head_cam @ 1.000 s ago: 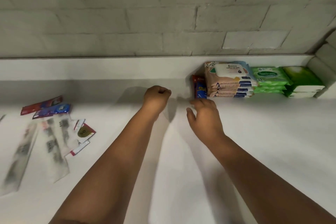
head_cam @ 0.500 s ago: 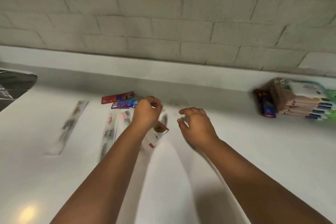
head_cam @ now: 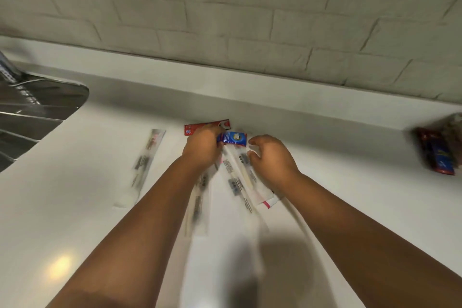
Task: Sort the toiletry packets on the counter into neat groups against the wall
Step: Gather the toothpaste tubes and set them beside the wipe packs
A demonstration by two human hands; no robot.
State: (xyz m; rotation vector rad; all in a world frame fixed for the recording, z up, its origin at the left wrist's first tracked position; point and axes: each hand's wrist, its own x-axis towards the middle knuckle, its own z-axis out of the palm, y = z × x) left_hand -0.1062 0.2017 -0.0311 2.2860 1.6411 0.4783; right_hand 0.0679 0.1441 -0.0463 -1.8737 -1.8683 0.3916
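Observation:
My left hand (head_cam: 202, 149) grips a small blue packet (head_cam: 233, 138), lifted slightly off the white counter (head_cam: 75, 195). A red packet (head_cam: 200, 127) lies just behind that hand near the wall. My right hand (head_cam: 271, 161) hovers with curled fingers over a long clear toothbrush packet (head_cam: 240, 177) and holds nothing. Two more clear toothbrush packets lie nearby, one (head_cam: 146, 162) off to the left and one (head_cam: 198, 202) partly under my left forearm. A small white packet with a red stripe (head_cam: 267, 201) peeks out below my right wrist.
A steel sink drainer (head_cam: 32, 112) sits at the left edge. A red and blue packet (head_cam: 436, 155) leans by a blurred stack at the far right against the wall. The brick wall rises behind a white ledge (head_cam: 250, 90).
The view has swung left, away from the wipe stacks. Both hands moved over the loose packets, and my left hand picked up the blue packet.

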